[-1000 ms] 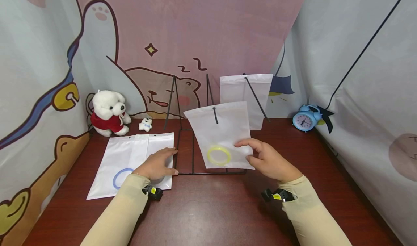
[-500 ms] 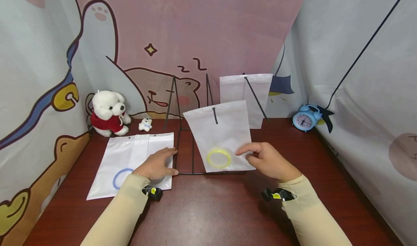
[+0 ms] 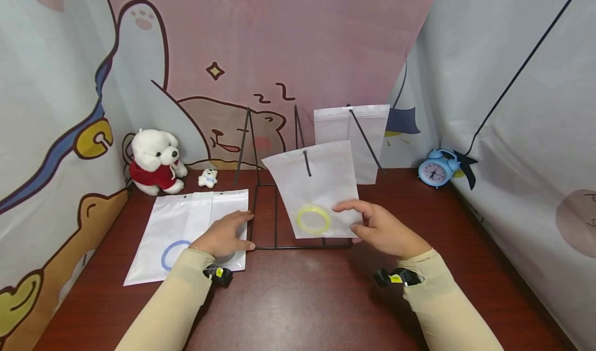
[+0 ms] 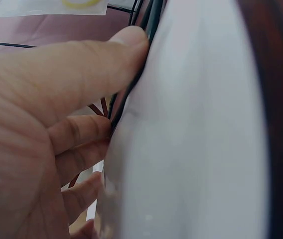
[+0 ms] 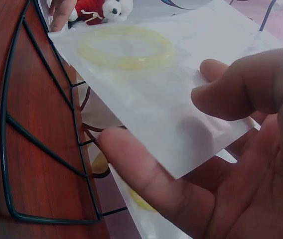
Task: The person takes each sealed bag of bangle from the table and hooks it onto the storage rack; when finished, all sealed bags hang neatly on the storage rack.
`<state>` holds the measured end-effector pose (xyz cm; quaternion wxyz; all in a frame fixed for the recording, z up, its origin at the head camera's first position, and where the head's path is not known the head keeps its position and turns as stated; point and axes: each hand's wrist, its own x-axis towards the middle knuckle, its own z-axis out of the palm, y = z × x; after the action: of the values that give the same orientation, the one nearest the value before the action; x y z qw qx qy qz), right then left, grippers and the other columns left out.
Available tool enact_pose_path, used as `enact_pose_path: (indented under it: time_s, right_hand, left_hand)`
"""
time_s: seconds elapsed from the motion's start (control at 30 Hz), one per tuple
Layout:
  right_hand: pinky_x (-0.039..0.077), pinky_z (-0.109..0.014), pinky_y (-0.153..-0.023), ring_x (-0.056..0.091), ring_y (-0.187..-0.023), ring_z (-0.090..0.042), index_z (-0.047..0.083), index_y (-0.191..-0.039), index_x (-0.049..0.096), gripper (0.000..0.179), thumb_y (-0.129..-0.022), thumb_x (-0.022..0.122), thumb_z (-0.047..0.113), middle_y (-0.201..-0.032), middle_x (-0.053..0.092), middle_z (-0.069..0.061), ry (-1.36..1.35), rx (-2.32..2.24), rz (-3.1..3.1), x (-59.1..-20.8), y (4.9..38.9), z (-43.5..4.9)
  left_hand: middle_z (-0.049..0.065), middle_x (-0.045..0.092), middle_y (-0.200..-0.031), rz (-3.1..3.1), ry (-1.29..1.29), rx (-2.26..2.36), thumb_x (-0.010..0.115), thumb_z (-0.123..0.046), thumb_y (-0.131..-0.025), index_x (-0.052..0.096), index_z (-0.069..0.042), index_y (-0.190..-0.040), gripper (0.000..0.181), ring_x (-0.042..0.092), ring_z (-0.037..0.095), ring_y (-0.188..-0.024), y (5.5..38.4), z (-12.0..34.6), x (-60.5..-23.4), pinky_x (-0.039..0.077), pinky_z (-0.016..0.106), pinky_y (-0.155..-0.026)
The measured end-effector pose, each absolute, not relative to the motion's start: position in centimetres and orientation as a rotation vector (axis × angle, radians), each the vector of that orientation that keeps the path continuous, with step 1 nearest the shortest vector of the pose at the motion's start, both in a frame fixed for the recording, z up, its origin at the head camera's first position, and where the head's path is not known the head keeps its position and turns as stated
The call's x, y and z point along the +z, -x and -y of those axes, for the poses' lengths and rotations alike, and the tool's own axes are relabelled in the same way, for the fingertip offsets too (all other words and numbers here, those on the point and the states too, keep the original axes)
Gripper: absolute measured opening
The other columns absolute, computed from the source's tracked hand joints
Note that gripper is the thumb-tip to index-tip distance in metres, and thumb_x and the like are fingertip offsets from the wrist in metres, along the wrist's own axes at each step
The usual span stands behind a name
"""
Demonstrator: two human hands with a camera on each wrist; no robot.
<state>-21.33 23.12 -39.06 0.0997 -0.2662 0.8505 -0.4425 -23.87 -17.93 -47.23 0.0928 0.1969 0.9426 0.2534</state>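
left hand: fingers straight, touching black rack | right hand: gripping yellow-ringed pouch by lower right corner | backdrop lettering: "z z"

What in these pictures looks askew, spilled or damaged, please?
The front bag hangs askew on its hook: its top edge slopes down to the left, while the rear bag hangs nearly level. The right hand, at the front bag's lower right corner, may cause this tilt. I see no spill or tear.
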Motion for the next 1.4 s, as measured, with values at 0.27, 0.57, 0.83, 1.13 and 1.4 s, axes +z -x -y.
enact_pose_path:
  time_s: [0.27,0.57,0.83,1.13,1.4]
  right_hand:
    - [0.066,-0.039,-0.069,0.049,-0.055,-0.014,0.027,-0.139,0.065,0.061,-0.093,0.057,-0.013,-0.148,0.058,-0.008,0.740,-1.349,-2.561,-39.11,21.36,-23.06]
    - [0.065,-0.036,-0.067,0.059,-0.062,-0.025,0.025,-0.135,0.071,0.055,-0.095,0.056,-0.010,-0.140,0.064,-0.007,0.690,-1.403,-2.622,-39.40,21.55,-23.09]
    - [0.064,-0.032,-0.068,0.069,-0.075,-0.025,0.016,-0.137,0.071,0.050,-0.097,0.055,-0.011,-0.142,0.064,-0.012,0.667,-1.486,-2.625,-39.50,21.62,-22.97]
    - [0.064,-0.031,-0.072,0.071,-0.079,-0.025,0.011,-0.142,0.067,0.050,-0.098,0.057,-0.011,-0.136,0.067,-0.015,0.702,-1.611,-2.659,-39.30,21.49,-22.87]
    - [0.064,-0.029,-0.072,0.071,-0.084,-0.024,0.007,-0.149,0.059,0.057,-0.097,0.055,-0.014,-0.126,0.066,-0.022,0.772,-1.745,-2.636,-39.49,21.59,-22.83]
  left_hand:
    - [0.023,0.042,-0.164,-2.798,-0.589,0.752,0.084,-0.033,-0.087,0.048,-0.001,-0.156,0.084,0.034,0.046,-0.154,23.90,17.91,-47.24,0.029,0.066,-0.123]
    - [0.023,0.042,-0.164,-2.795,-0.589,0.751,0.083,-0.032,-0.088,0.048,-0.001,-0.156,0.083,0.034,0.046,-0.154,23.86,17.91,-47.21,0.029,0.065,-0.124]
    - [0.023,0.043,-0.163,-2.800,-0.601,0.749,0.083,-0.032,-0.088,0.048,0.000,-0.156,0.083,0.035,0.046,-0.153,23.89,17.89,-47.25,0.029,0.065,-0.123]
    - [0.024,0.043,-0.163,-2.802,-0.606,0.753,0.083,-0.032,-0.088,0.048,0.000,-0.156,0.083,0.035,0.047,-0.153,23.90,17.89,-47.21,0.030,0.065,-0.123]
    - [0.023,0.042,-0.164,-2.793,-0.578,0.757,0.084,-0.032,-0.088,0.048,-0.001,-0.156,0.083,0.034,0.046,-0.154,23.81,17.87,-47.35,0.029,0.065,-0.124]
